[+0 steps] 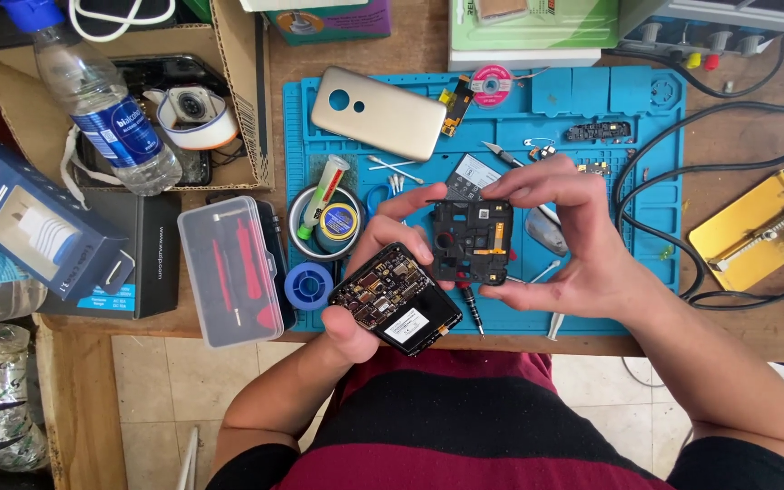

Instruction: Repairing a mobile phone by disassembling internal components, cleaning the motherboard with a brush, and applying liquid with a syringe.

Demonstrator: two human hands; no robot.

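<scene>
My left hand [376,272] holds an opened phone body [394,298] with its circuit board and a white label showing, low over the blue work mat's [592,100] front edge. My right hand [566,238] grips a black plastic inner frame [471,240] by its right side, held upright just above and right of the phone body. My left fingertips also touch the frame's left edge. A gold phone back cover [378,112] lies at the mat's far left.
A clear tool case [230,270], solder paste tin [330,220], blue tape roll [308,286] and water bottle [97,100] sit left. Tweezers, swabs and small parts lie on the mat. A yellow board holder [755,231] and black cables [682,181] are right.
</scene>
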